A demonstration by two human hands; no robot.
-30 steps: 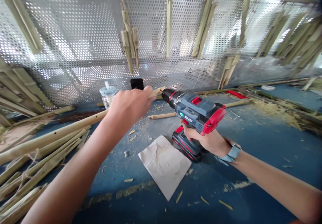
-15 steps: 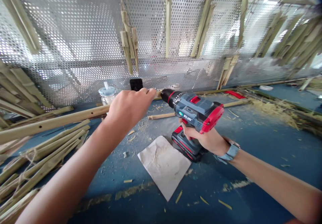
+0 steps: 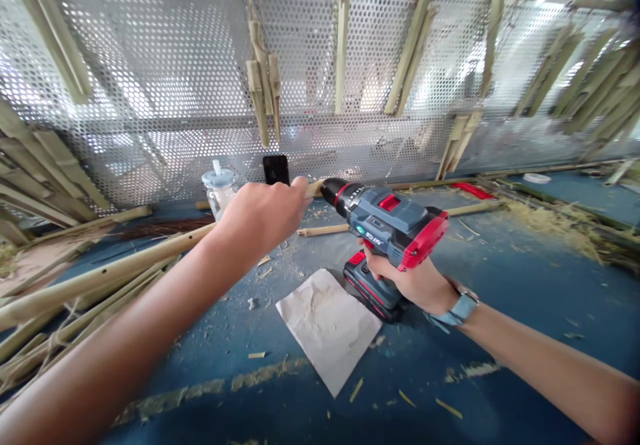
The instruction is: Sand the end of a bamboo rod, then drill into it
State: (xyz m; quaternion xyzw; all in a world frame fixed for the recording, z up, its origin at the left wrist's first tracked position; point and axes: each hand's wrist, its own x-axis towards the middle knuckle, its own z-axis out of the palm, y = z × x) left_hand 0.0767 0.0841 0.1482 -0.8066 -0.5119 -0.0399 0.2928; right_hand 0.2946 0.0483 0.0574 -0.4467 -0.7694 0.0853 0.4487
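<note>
My left hand (image 3: 267, 215) is closed around a long, slender bamboo pole (image 3: 135, 262) with small dark holes along its side. The pole slants from the lower left up to the hand, and its far end meets the black chuck of a cordless drill (image 3: 387, 218). Whether a bit sits in the pole cannot be made out. Wrapped round the drill's grip is my right hand (image 3: 417, 282), with a finger near the red trigger. The drill is grey and red, and its battery hangs just above the blue table, beside a crumpled white paper sheet (image 3: 327, 332).
Bamboo strips (image 3: 95, 298) lie bundled at the left under the pole. A lidded jar (image 3: 219, 188) and a dark phone (image 3: 276, 170) stand by the perforated metal panel (image 3: 200, 65), where bamboo pieces hang. Shavings (image 3: 555, 222) pile up on the right.
The pole's near left end and my left forearm have dropped lower, and the pole now covers part of the bundled strips. Both hands keep their hold; the drill has hardly moved.
</note>
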